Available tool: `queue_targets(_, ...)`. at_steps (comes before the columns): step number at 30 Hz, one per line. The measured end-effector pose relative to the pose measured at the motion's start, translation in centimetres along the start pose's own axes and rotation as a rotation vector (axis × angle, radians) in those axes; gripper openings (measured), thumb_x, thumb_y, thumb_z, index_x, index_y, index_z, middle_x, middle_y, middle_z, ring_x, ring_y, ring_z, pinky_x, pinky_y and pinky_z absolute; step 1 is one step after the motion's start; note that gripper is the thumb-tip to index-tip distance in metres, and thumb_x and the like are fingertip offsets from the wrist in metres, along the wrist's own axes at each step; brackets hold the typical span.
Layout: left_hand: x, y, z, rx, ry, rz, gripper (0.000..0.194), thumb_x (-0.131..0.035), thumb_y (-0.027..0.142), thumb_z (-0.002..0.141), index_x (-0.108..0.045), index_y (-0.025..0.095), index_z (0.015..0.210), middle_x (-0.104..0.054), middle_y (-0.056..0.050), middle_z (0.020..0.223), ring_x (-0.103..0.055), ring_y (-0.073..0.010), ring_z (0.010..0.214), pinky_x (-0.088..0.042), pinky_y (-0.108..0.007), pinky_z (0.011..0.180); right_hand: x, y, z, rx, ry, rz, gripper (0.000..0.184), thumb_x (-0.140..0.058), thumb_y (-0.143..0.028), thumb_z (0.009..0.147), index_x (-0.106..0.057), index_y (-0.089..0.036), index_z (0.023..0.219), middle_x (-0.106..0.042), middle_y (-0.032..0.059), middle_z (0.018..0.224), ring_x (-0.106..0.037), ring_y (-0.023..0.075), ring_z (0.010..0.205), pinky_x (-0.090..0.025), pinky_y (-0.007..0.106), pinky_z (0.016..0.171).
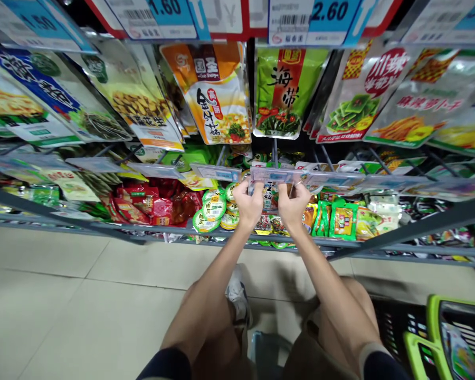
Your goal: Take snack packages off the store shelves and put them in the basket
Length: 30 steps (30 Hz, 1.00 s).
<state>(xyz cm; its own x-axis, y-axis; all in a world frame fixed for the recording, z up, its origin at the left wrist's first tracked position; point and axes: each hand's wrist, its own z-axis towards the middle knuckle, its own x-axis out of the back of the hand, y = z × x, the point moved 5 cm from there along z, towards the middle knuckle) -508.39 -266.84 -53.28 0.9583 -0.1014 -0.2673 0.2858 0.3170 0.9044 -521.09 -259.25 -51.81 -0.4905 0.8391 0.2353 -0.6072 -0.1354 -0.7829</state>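
Note:
A clear price tag holder point(276, 174) sits at the front end of a metal display hook, in the middle of the head view. My left hand point(248, 205) pinches its left end between thumb and fingers. At the right end, my right hand point(294, 206) is closed in a similar pinch. The print on the label is too small to read. Right above hangs a green pouch of kelp point(287, 95), with an orange and white pouch point(217, 95) to its left. Small snack packs show behind and below my fingers.
Round green-labelled packs point(209, 210), red packets point(154, 203) and green packets point(343, 219) fill the lower shelf. Other tag holders point(216, 173) line the hook ends. A black basket with a green handle point(433, 338) stands on the floor at lower right.

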Motion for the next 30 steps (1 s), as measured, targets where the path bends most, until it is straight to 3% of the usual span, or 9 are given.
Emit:
queue_targets(6, 0.1, 0.0, -0.3, -0.002, 0.01, -0.078, 0.045, -0.068, 0.044, 0.093, -0.045, 0.019, 0.062, -0.036, 0.002, 0.065, -0.032, -0.0126, 0.065, -0.031, -0.026, 0.061, 0.1, -0.1, -0.2, -0.031, 0.02, 0.056, 0.035, -0.062, -0.05, 0.096, -0.051, -0.024, 0.076, -0.043, -0.0023, 0.071, -0.039, 0.0156, 0.067, -0.042, 0.03, 0.067)
queue_targets(9, -0.1, -0.1, -0.1, 0.021, 0.018, -0.06, 0.043, -0.069, 0.047, 0.094, -0.053, 0.019, 0.066, -0.04, 0.002, 0.066, -0.034, -0.0126, 0.065, -0.034, -0.025, 0.062, 0.0, 0.2, 0.1, -0.095, 0.028, 0.017, 0.037, -0.061, -0.049, 0.094, -0.044, -0.025, 0.071, -0.035, -0.0036, 0.068, -0.034, 0.0147, 0.065, -0.038, 0.029, 0.062)
queue_targets(14, -0.4, -0.7, 0.6, 0.079, 0.002, -0.066, 0.029, -0.071, 0.042, 0.093, -0.069, 0.016, 0.08, -0.052, 0.002, 0.071, -0.041, -0.0123, 0.069, -0.039, -0.022, 0.066, -0.7, 0.0, 0.8, -0.146, -0.056, 0.066, 0.034, -0.062, -0.049, 0.092, -0.049, -0.024, 0.073, -0.038, -0.0036, 0.066, -0.033, 0.014, 0.064, -0.033, 0.028, 0.057)
queue_targets(18, -0.7, -0.6, 0.6, 0.081, 0.024, -0.061, 0.028, -0.069, 0.039, 0.094, -0.068, 0.016, 0.078, -0.051, 0.002, 0.07, -0.039, -0.0117, 0.067, -0.037, -0.021, 0.063, -0.5, -0.7, 1.0, -0.148, -0.045, 0.082, 0.037, -0.063, -0.048, 0.093, -0.041, -0.025, 0.072, -0.032, -0.0054, 0.063, -0.028, 0.0123, 0.06, -0.026, 0.029, 0.054)
queue_targets(24, -1.2, -0.3, 0.4, 0.119, 0.023, -0.033, 0.024, -0.071, 0.034, 0.091, -0.065, 0.016, 0.075, -0.044, 0.004, 0.064, -0.032, -0.0102, 0.061, -0.033, -0.022, 0.058, -0.3, -0.3, 0.9, -0.14, 0.001, 0.017, 0.034, -0.059, -0.039, 0.091, -0.035, -0.027, 0.07, -0.03, -0.005, 0.064, -0.028, 0.013, 0.061, -0.031, 0.029, 0.056)
queue_targets(26, -1.3, -0.5, 0.4, 0.142, 0.013, -0.029, 0.024, -0.071, 0.032, 0.09, -0.065, 0.016, 0.074, -0.041, 0.005, 0.062, -0.03, -0.0098, 0.059, -0.031, -0.022, 0.056, -0.4, 0.0, 1.0, -0.129, 0.006, -0.002, 0.028, -0.058, -0.039, 0.092, -0.043, -0.026, 0.072, -0.034, -0.0048, 0.065, -0.033, 0.0139, 0.062, -0.036, 0.028, 0.058)
queue_targets(30, -1.2, -1.0, 0.7, 0.156, 0.03, 0.021, 0.016, -0.067, 0.021, 0.088, -0.065, 0.017, 0.073, -0.043, 0.005, 0.061, -0.033, -0.0098, 0.058, -0.03, -0.022, 0.056, -0.8, 0.6, 1.7, -0.076, 0.001, 0.036, 0.016, -0.056, -0.034, 0.093, -0.064, -0.02, 0.091, -0.064, 0.0025, 0.084, -0.057, 0.0192, 0.081, -0.051, 0.03, 0.081)
